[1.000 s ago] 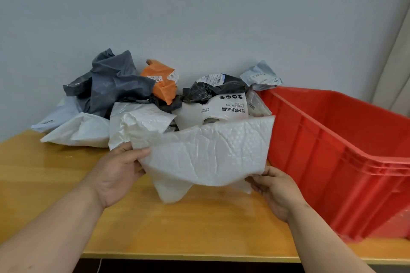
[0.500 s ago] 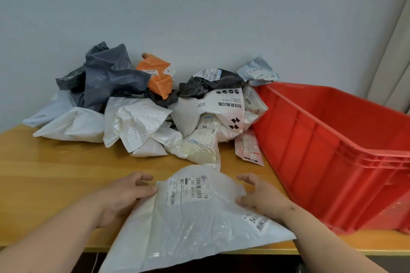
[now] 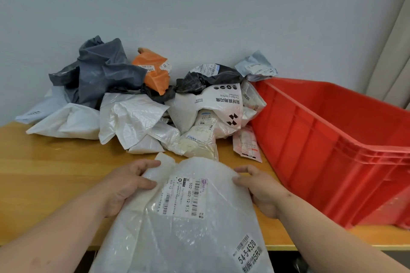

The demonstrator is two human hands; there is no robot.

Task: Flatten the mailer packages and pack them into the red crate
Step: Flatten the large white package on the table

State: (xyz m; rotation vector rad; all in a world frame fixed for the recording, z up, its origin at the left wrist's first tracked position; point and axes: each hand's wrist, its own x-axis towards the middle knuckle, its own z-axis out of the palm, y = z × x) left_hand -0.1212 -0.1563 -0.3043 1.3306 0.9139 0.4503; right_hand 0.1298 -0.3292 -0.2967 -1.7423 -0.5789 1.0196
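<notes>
Left hand (image 3: pixel 126 186) and right hand (image 3: pixel 259 190) each grip the white bubble mailer (image 3: pixel 188 217) between them; red crate (image 3: pixel 332 139) just right of the right hand.

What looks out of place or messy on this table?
The white mailer gripped by the left hand and right hand overhangs the table's front edge. Behind it, crumpled mailers sit heaped against the wall, beside the red crate.
</notes>
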